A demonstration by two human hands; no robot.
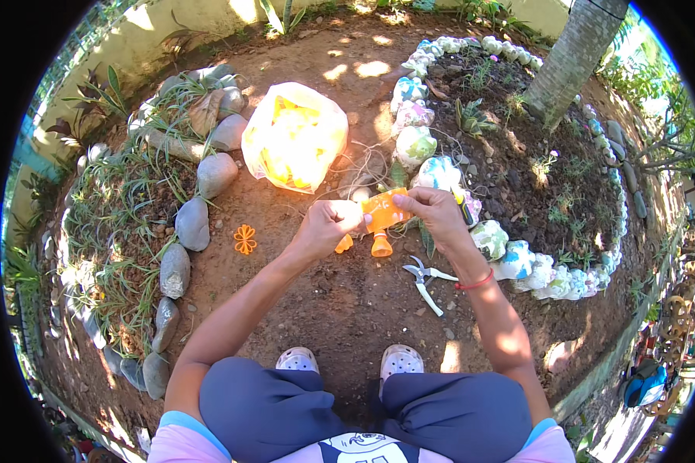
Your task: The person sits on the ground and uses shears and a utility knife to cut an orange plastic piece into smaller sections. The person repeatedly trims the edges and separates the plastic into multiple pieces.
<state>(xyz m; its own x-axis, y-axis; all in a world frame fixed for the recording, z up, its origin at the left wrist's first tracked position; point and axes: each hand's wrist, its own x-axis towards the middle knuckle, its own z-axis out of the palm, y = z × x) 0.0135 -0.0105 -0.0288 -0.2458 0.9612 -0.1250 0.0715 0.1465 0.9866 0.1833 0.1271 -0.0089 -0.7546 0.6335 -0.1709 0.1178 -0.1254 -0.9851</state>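
Between both hands I hold a translucent orange plastic piece [384,209], stretched flat and roughly rectangular. My left hand [331,224] pinches its left end with thumb and fingers. My right hand [440,217] grips the right end, thumb on top. Just below it on the soil stands an orange bottle neck [381,245], and another small orange piece [344,243] shows partly behind my left hand. Pruning shears [427,280] with pale handles lie with their blades apart near my right wrist. A yellow and black tool [463,207], perhaps a cutter, is partly hidden behind my right hand.
A sunlit plastic bag [294,136] of orange pieces stands ahead. An orange flower-shaped cutout [245,239] lies on the soil to the left. Grey stones [192,224] edge the left bed; painted plastic bottles [415,146] edge the right one, around a tree trunk [576,58]. Thin string [370,159] lies tangled between.
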